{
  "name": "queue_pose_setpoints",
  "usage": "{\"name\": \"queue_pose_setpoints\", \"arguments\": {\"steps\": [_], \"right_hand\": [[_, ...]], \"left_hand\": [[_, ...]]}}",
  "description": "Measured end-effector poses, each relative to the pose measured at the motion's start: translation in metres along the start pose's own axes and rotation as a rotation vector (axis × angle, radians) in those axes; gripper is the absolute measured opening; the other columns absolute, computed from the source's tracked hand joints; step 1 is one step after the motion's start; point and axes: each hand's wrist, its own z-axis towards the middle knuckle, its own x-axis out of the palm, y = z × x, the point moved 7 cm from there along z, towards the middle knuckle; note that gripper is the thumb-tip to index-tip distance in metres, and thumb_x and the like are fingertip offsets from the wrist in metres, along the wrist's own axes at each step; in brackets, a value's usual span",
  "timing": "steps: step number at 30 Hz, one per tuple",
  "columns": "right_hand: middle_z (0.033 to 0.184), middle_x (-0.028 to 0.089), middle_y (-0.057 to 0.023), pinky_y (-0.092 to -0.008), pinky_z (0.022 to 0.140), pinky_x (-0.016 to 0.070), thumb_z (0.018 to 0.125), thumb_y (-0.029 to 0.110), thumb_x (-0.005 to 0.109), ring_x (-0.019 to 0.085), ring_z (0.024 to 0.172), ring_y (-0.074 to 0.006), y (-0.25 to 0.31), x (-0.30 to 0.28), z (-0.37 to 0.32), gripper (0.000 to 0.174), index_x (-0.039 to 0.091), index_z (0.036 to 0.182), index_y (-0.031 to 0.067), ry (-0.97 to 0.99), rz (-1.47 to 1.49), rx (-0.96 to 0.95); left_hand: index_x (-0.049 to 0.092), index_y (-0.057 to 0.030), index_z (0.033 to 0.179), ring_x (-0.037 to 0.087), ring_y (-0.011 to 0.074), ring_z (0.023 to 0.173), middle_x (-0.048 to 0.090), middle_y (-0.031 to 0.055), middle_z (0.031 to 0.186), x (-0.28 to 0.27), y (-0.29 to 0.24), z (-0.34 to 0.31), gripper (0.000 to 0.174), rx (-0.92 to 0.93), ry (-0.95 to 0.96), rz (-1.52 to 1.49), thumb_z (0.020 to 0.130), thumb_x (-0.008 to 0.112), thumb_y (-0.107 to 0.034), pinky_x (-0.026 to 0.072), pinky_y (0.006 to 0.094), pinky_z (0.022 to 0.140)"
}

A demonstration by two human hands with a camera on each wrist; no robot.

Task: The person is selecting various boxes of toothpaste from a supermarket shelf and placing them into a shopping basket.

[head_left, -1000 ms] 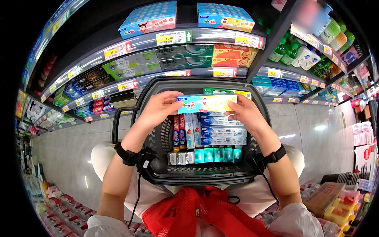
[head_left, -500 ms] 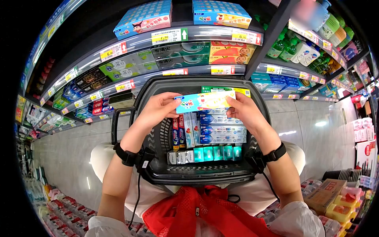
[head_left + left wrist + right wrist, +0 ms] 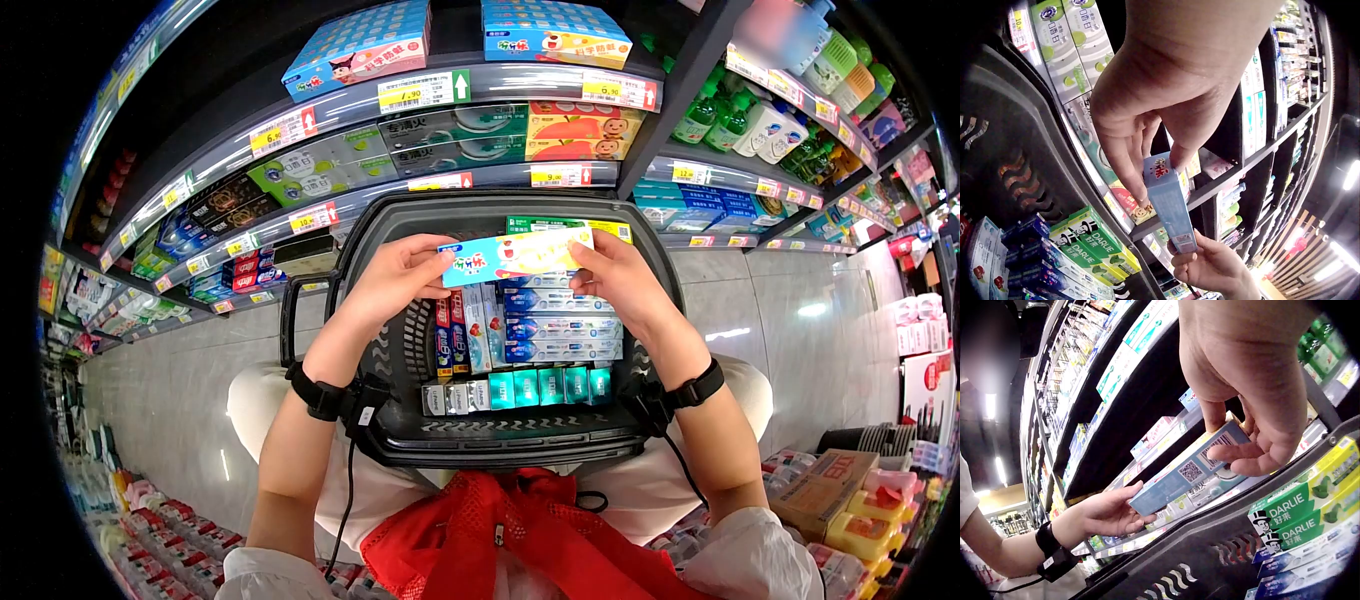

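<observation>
A light blue and yellow toothpaste box (image 3: 515,257) with cartoon print is held level between two hands, over the far part of a dark shopping basket (image 3: 540,450). The left hand (image 3: 402,278) pinches its left end between thumb and fingers; the right hand (image 3: 628,283) grips the other end. In the right wrist view, the box's plain blue side (image 3: 1169,481) shows a QR code and a barcode. Below, the basket holds rows of blue-white boxes (image 3: 563,328), teal boxes (image 3: 527,390), silver-ended boxes (image 3: 456,398) and green Darlie boxes (image 3: 1300,497).
Ahead stands a shelf with two blue display cartons (image 3: 557,32) on top, price tags along its edges and boxed toothpaste (image 3: 460,140) below. Green bottles (image 3: 716,118) fill the shelf at right. A brown carton (image 3: 823,492) and bottles sit on the floor, lower right.
The toothpaste box has tipped a little, its right end rising and its printed face turning upward. Both hands keep hold of it. The head view has shifted slightly.
</observation>
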Motion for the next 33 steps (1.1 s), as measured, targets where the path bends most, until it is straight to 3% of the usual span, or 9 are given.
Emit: {"name": "queue_pose_setpoints", "arguments": {"steps": [6, 8, 20, 24, 26, 30, 32, 33], "right_hand": [[0.086, 0.055, -0.0011, -0.0210, 0.062, 0.0432, 0.087, 0.024, 0.054, 0.054, 0.069, -0.0079, 0.002, -0.001, 0.000, 0.029, 0.051, 0.104, 0.0014, -0.002, 0.015, -0.025], [0.090, 0.055, -0.0013, -0.0223, 0.068, 0.0433, 0.088, 0.024, 0.052, 0.053, 0.073, -0.0081, 0.004, 0.001, -0.001, 0.028, 0.051, 0.107, 0.0036, 0.012, 0.009, -0.023], [0.101, 0.056, -0.0073, -0.0248, 0.074, 0.0455, 0.085, 0.019, 0.057, 0.057, 0.089, -0.0135, 0.012, 0.003, -0.007, 0.042, 0.042, 0.119, -0.0026, -0.010, -0.010, -0.030], [0.102, 0.056, -0.0072, -0.0247, 0.075, 0.0453, 0.085, 0.018, 0.057, 0.055, 0.091, -0.0128, 0.009, 0.002, -0.004, 0.042, 0.042, 0.119, -0.0016, -0.011, -0.036, -0.081], [0.099, 0.057, -0.0061, -0.0243, 0.072, 0.0451, 0.083, 0.012, 0.057, 0.054, 0.088, -0.0109, 0.012, 0.008, -0.004, 0.035, 0.046, 0.113, -0.0024, 0.040, -0.022, -0.152], [0.096, 0.059, -0.0089, -0.0263, 0.075, 0.0437, 0.079, 0.011, 0.062, 0.056, 0.087, -0.0145, 0.013, 0.004, 0.002, 0.035, 0.048, 0.107, -0.0027, -0.008, -0.225, -0.312], [0.096, 0.058, -0.0153, -0.0346, 0.076, 0.0440, 0.071, 0.011, 0.068, 0.057, 0.087, -0.0267, 0.031, 0.003, -0.011, 0.039, 0.049, 0.103, -0.0011, -0.260, -0.606, -0.583], [0.095, 0.057, -0.0151, -0.0364, 0.078, 0.0431, 0.068, 0.011, 0.068, 0.055, 0.088, -0.0293, 0.042, 0.010, -0.020, 0.041, 0.050, 0.103, 0.0000, -0.296, -0.754, -0.730]], "left_hand": [[0.049, 0.0000, 0.117, 0.059, 0.0132, 0.089, 0.058, 0.0087, 0.103, 0.000, 0.002, 0.001, 0.038, 0.010, 0.015, -0.026, 0.088, 0.050, -0.025, 0.0504, 0.0244, 0.074], [0.048, -0.0001, 0.118, 0.058, 0.0128, 0.091, 0.058, 0.0087, 0.104, 0.000, 0.002, 0.001, 0.038, 0.021, 0.010, -0.028, 0.088, 0.051, -0.024, 0.0503, 0.0245, 0.075], [0.045, -0.0011, 0.120, 0.056, 0.0135, 0.095, 0.057, 0.0092, 0.108, -0.001, 0.001, 0.001, 0.040, 0.017, -0.027, 0.005, 0.089, 0.050, -0.025, 0.0485, 0.0272, 0.080], [0.045, 0.0000, 0.120, 0.055, 0.0125, 0.095, 0.056, 0.0079, 0.109, 0.001, 0.000, 0.001, 0.039, 0.050, -0.016, 0.060, 0.086, 0.053, -0.018, 0.0465, 0.0254, 0.081], [0.046, 0.0014, 0.118, 0.055, 0.0112, 0.094, 0.056, 0.0068, 0.108, 0.004, 0.003, 0.003, 0.038, 0.093, 0.014, 0.082, 0.082, 0.057, -0.007, 0.0447, 0.0235, 0.081], [0.051, 0.0040, 0.107, 0.057, 0.0121, 0.089, 0.056, 0.0083, 0.105, 0.004, -0.004, 0.002, 0.031, 0.186, -0.013, 0.178, 0.078, 0.060, 0.001, 0.0467, 0.0243, 0.078], [0.054, 0.0032, 0.103, 0.057, 0.0132, 0.088, 0.057, 0.0082, 0.101, 0.007, -0.023, -0.007, 0.028, 0.311, -0.092, 0.323, 0.076, 0.061, 0.001, 0.0476, 0.0246, 0.076], [0.056, 0.0011, 0.100, 0.058, 0.0144, 0.085, 0.058, 0.0076, 0.094, 0.009, -0.035, -0.014, 0.027, 0.385, -0.154, 0.420, 0.074, 0.064, 0.000, 0.0487, 0.0260, 0.073]]}}
